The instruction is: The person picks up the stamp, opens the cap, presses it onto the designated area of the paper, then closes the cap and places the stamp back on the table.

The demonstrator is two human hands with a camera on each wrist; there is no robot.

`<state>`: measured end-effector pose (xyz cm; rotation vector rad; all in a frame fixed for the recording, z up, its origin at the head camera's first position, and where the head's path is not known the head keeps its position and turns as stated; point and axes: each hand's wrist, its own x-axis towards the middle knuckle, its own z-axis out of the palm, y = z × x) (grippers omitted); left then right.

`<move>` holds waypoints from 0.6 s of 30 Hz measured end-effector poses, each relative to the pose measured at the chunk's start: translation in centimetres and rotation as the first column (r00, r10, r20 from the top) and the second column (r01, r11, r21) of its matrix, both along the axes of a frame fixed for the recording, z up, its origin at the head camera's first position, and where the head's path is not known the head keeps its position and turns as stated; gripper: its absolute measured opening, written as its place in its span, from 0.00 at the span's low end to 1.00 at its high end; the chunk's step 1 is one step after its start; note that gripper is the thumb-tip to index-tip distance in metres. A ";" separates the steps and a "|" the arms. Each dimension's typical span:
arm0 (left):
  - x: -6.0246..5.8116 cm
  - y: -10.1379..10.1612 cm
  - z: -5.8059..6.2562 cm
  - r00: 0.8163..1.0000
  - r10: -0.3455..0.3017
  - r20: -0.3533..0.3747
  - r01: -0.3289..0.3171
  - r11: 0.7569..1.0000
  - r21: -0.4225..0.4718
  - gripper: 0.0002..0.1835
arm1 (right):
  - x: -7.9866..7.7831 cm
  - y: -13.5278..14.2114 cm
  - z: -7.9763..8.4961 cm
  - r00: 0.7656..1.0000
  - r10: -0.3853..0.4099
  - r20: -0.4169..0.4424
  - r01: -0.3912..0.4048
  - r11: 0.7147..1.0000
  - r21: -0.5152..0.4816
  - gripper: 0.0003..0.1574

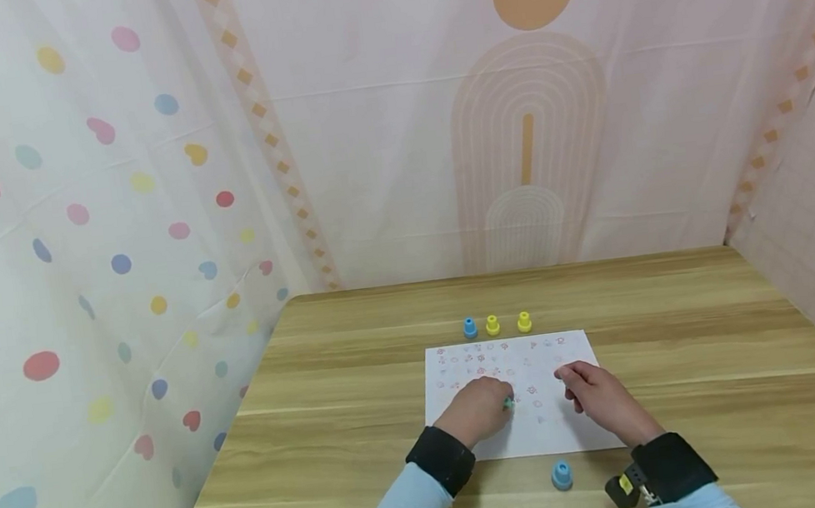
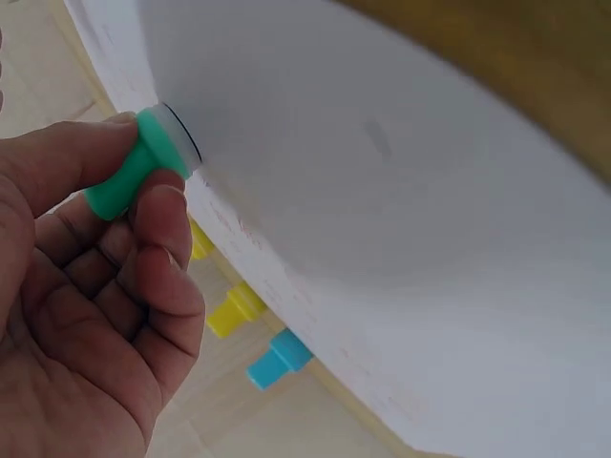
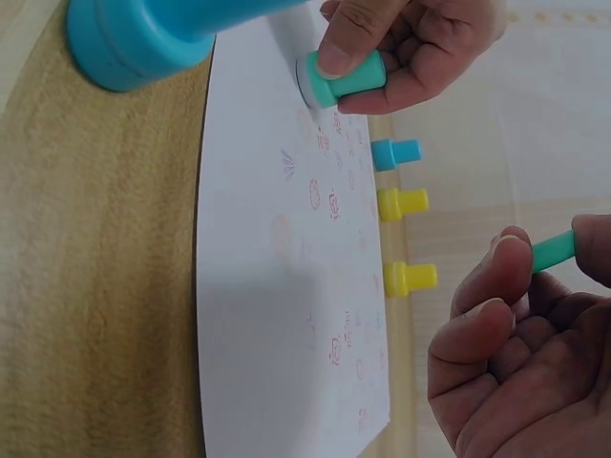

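My left hand [image 1: 481, 407] pinches a green stamp [image 2: 143, 162] between thumb and fingers, its pale base right at the white paper [image 1: 564, 433]. In the right wrist view the same stamp stands tilted slightly at the sheet's surface. Over the right part of the paper, my right hand [image 1: 604, 401] holds a small green cap [image 3: 552, 252] between thumb and fingertip. Small red, blue and orange stamped prints [image 3: 332, 205] are scattered across the sheet, mostly on its far half.
Behind the paper stand a blue stamp [image 1: 470, 328] and two yellow stamps [image 1: 493, 325]. Another blue stamp [image 1: 562, 476] is on the near side, between the forearms. The wooden table [image 1: 326, 464] reaches back to a patterned curtain [image 1: 382, 165].
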<state>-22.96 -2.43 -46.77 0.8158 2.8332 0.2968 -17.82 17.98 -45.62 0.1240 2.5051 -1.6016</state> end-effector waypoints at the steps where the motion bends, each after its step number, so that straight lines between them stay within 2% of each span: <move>1: 0.0 0.1 0.0 1.000 0.002 0.003 -0.002 1.000 -0.005 0.08 | 0.0 0.0 0.0 1.000 0.001 0.000 -0.001 1.000 -0.002 0.27; 4: 0.0 0.3 0.1 1.000 0.010 0.010 -0.009 1.000 -0.029 0.09 | 0.1 0.0 0.0 1.000 -0.002 0.005 0.002 1.000 -0.007 0.27; 11: 0.3 0.6 0.4 1.000 -0.005 -0.026 0.002 0.995 -0.101 0.08 | 0.1 -0.1 -0.1 1.000 -0.016 0.010 0.016 1.000 -0.013 0.27; 18: 0.1 0.7 0.6 1.000 0.006 0.028 -0.003 0.995 -0.096 0.09 | 0.0 0.0 -0.3 1.000 -0.020 0.012 0.020 1.000 -0.009 0.27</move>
